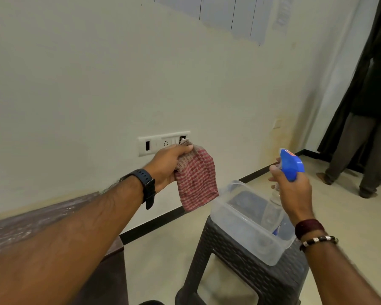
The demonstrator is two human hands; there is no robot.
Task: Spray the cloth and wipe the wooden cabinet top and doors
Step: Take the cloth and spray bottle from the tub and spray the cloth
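My left hand point(166, 165) grips the top of a red and white checked cloth point(196, 181), which hangs down in front of the wall. My right hand point(291, 190) holds a clear spray bottle with a blue trigger head point(291, 164); its nozzle points left toward the cloth, a short gap away. The bottle's clear body shows below my fingers. The dark wooden cabinet top point(31, 221) lies at the lower left, partly under my left forearm, and looks dusty.
A clear plastic tub point(246, 234) sits on a dark woven-pattern plastic stool point(235, 271) below my right hand. A white switch and socket panel point(161, 143) is on the wall behind the cloth. A person's legs point(361, 155) stand by a dark curtain at the right.
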